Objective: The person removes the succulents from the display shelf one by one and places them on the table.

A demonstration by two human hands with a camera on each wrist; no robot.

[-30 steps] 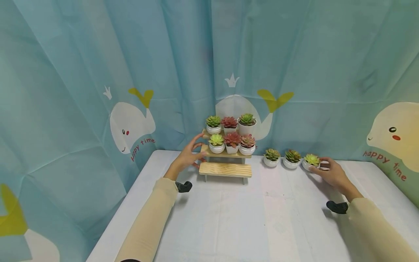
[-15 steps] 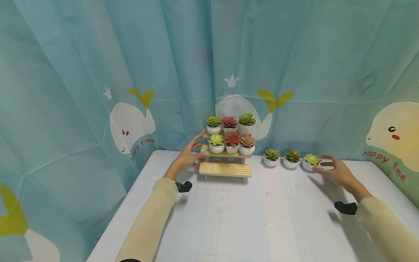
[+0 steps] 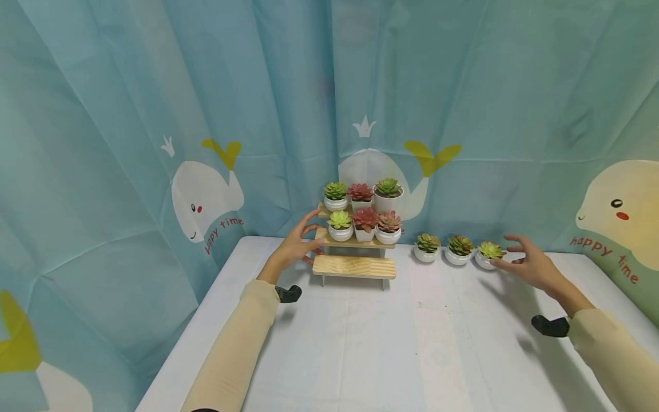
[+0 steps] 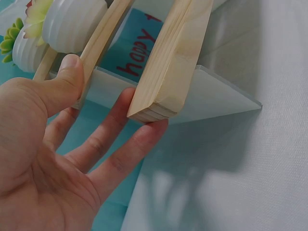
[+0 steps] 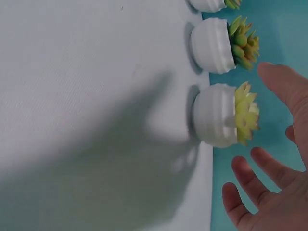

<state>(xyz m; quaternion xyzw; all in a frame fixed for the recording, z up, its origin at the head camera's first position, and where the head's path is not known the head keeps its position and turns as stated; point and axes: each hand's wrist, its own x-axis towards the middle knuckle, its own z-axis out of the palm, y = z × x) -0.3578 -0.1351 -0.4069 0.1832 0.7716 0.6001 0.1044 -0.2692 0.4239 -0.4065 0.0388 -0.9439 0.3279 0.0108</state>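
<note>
At the left end of a stepped wooden plant stand, my left hand holds the side. In the left wrist view its thumb lies on the middle shelf, an index fingertip is hidden behind that shelf, and other fingers touch the lowest shelf. My right hand is spread beside a yellow-green potted succulent. The right wrist view shows a gap between the fingers and that succulent's white pot. Two darker green potted succulents stand to its left.
Several potted succulents fill the upper two shelves, among them a red one and a green one in a taller pot. The lowest shelf has a bare top. A whale-print curtain hangs behind the white-covered table.
My right hand has let go of the yellow-green succulent and drawn back to the right, its fingers spreading. The succulent stays at the row's end. My left hand has kept its place.
</note>
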